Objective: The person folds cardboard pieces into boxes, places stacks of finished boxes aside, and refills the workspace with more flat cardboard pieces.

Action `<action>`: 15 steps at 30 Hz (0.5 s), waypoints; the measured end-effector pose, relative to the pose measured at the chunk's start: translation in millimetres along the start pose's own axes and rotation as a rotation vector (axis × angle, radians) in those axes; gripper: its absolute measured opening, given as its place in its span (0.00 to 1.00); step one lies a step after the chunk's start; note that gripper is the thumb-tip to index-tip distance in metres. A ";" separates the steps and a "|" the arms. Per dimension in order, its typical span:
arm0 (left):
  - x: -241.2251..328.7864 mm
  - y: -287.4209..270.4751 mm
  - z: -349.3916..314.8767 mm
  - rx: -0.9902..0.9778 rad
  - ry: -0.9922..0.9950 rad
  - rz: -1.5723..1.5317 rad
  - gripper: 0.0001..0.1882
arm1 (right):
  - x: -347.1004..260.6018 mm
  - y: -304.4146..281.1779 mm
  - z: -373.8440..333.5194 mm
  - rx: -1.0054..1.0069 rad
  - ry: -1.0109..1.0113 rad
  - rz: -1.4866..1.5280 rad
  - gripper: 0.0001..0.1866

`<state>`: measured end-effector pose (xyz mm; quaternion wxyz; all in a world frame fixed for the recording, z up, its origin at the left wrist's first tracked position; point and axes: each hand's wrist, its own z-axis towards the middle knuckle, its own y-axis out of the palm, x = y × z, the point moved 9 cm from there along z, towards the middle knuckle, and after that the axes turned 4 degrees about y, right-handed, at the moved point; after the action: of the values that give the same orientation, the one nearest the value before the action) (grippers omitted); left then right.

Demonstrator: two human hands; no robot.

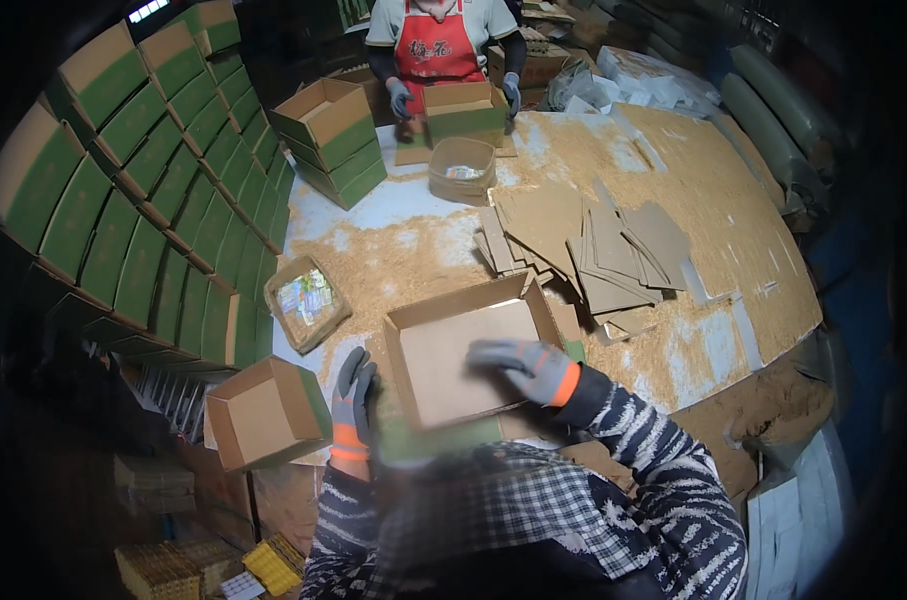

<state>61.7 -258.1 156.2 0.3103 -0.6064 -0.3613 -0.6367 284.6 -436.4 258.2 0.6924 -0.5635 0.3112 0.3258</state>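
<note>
Before me sits a shallow cardboard box [565, 325] with its open top facing up. A plain brown cardboard sheet [448, 365] lies flat inside it. My right hand [533, 370], in a grey glove with an orange cuff, is over the sheet near the box's right side. Its fingers are stretched out and blurred by motion; I cannot tell whether they touch the sheet. My left hand [352, 395], gloved alike, stands upright just left of the box with its fingers extended and nothing in them. A second open box [263, 415] sits tilted at the table's left edge.
Flat cardboard pieces [613, 255] lie heaped beyond the box. Small colourful packets fill a container [308, 303] at left; another container [462, 170] stands farther back. Stacked green-and-brown boxes [153, 190] line the left side. Across the worn table [713, 200], a co-worker [438, 50] handles a box.
</note>
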 end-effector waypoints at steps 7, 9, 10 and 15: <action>-98.7 50.2 -4.2 -0.241 -0.097 0.541 0.27 | 202.3 1.3 -50.8 0.047 0.653 0.403 0.52; -120.4 45.3 -7.0 -0.119 -0.087 0.623 0.27 | 191.3 27.0 -35.7 0.057 0.570 0.111 0.65; -111.2 49.0 -7.3 -0.158 -0.095 0.545 0.28 | 198.8 25.0 -44.4 0.098 0.745 -0.300 0.65; -72.8 -13.3 -37.0 -0.091 0.132 0.273 0.29 | 111.6 18.7 -18.3 0.365 0.371 0.574 0.52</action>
<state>35.6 -285.0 82.4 0.3891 -0.6200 -0.2251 -0.6431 334.7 -440.3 155.2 0.5937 -0.3704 0.6292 0.3382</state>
